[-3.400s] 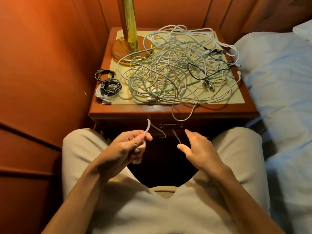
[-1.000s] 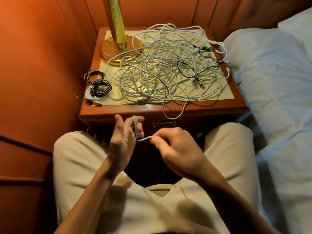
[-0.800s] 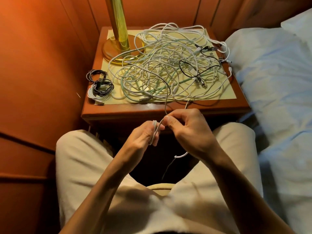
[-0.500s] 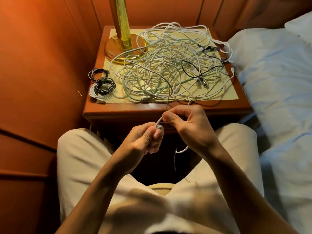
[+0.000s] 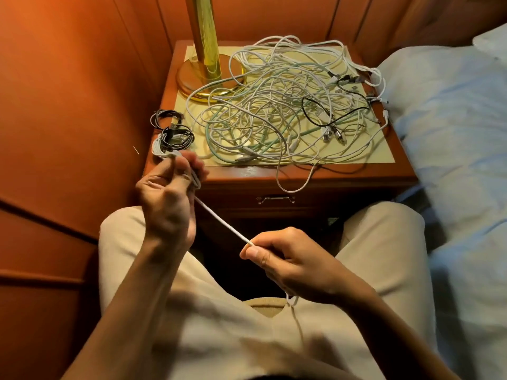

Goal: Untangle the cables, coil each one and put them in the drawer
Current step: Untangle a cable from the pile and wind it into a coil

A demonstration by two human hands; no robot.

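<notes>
Above the lap, thin white cable [image 5: 223, 224] (pulled taut), left hand [image 5: 167, 198] gripping wraps, right hand [image 5: 290, 263] pinching it.

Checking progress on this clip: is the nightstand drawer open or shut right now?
Shut. The drawer front sits flush under the nightstand top, handle facing out, no gap or interior showing.

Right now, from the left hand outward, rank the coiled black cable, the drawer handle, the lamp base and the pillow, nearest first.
From the left hand:
1. Coiled black cable, just beyond the fingers, at the nightstand's left front corner.
2. Drawer handle, to the right, on the nightstand front.
3. Lamp base, at the back left of the top.
4. Pillow, far right, on the bed.
</notes>
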